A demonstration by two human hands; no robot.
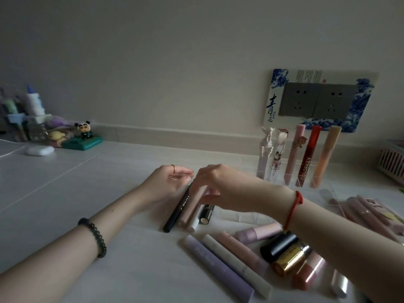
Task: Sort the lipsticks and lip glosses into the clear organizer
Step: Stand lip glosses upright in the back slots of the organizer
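My right hand reaches left over a row of tubes lying on the table, and its fingertips and thumb pinch the top of a beige-pink tube. Beside that tube lie a black tube, a white tube and a black-and-gold lipstick. My left hand, fingers relaxed, hovers by the black tube's far end. The clear organizer stands at the back right with several glosses upright in it, among them a red one and a peach one.
Loose tubes lie in front under my right forearm: a lavender tube, a white tube, a black-capped lipstick and a gold one. Pink packets lie right, a pink basket beyond. A figurine and white case sit far left.
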